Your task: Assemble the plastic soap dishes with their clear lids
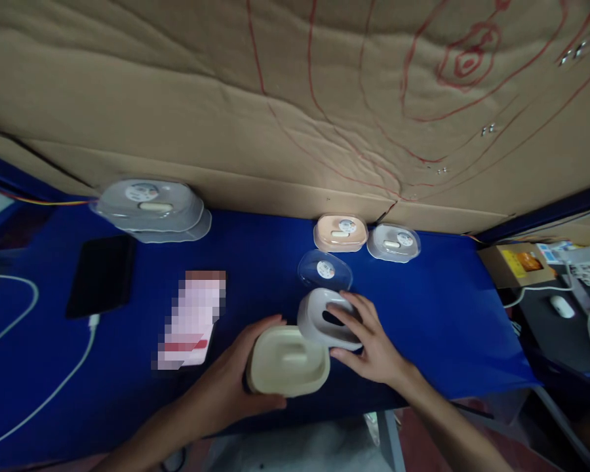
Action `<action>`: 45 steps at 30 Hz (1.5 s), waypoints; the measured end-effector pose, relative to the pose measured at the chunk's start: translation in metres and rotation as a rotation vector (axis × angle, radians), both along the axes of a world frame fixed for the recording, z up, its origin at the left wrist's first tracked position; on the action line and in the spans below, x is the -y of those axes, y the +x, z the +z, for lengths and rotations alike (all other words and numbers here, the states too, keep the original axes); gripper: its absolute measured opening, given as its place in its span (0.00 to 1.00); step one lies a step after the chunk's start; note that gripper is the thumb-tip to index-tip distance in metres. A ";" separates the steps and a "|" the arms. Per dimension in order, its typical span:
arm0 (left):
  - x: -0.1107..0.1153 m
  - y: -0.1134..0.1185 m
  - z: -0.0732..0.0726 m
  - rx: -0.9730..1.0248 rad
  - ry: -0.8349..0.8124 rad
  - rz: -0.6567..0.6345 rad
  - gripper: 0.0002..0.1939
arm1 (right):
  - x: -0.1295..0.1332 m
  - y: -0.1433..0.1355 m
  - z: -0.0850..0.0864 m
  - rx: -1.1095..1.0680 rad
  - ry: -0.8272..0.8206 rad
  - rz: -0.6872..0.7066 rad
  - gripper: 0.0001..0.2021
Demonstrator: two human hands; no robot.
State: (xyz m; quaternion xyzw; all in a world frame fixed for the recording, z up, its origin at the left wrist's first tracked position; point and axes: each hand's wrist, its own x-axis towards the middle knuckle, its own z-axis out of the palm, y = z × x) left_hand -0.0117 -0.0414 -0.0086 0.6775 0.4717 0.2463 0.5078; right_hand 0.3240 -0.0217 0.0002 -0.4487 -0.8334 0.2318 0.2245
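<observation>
A cream oval container, its hollow side facing up, (290, 364) is gripped at its left end by my left hand (236, 373) near the table's front edge. My right hand (373, 341) has its fingers round a pale grey-white oval piece with a dark opening (319, 314), tilted, just above and right of the cream container. Their edges overlap in view; whether they touch I cannot tell. Behind the grey-white piece lies a clear lid with a round label (326, 269) on the blue table.
Along the cardboard wall stand a peach box (341, 233), a grey box (393, 242) and stacked grey boxes (152, 206). A lit phone (191, 321), a black tablet (102, 275) and a white cable (81, 364) lie left. A carton (514, 265) and mouse (562, 306) are at right.
</observation>
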 end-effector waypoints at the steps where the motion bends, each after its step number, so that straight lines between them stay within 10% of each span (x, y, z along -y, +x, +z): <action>1: 0.001 -0.007 0.003 0.016 -0.003 0.022 0.56 | 0.002 0.006 -0.002 0.063 0.038 -0.023 0.33; 8: -0.001 -0.026 0.019 0.455 -0.152 0.338 0.54 | 0.013 0.021 -0.009 0.118 0.036 -0.095 0.26; 18: -0.003 0.001 0.013 0.585 -0.411 0.247 0.60 | 0.011 -0.012 -0.002 -0.896 -0.590 -0.288 0.37; 27: -0.011 0.036 0.024 0.427 -0.358 0.142 0.55 | 0.019 -0.032 0.016 -0.198 -0.146 0.022 0.45; 38: -0.056 0.030 0.027 0.487 -0.334 0.101 0.53 | -0.028 -0.027 0.013 -0.198 -0.156 0.189 0.43; 45: -0.068 0.020 0.014 0.499 -0.373 0.132 0.46 | -0.072 -0.017 -0.006 0.169 0.085 -0.071 0.32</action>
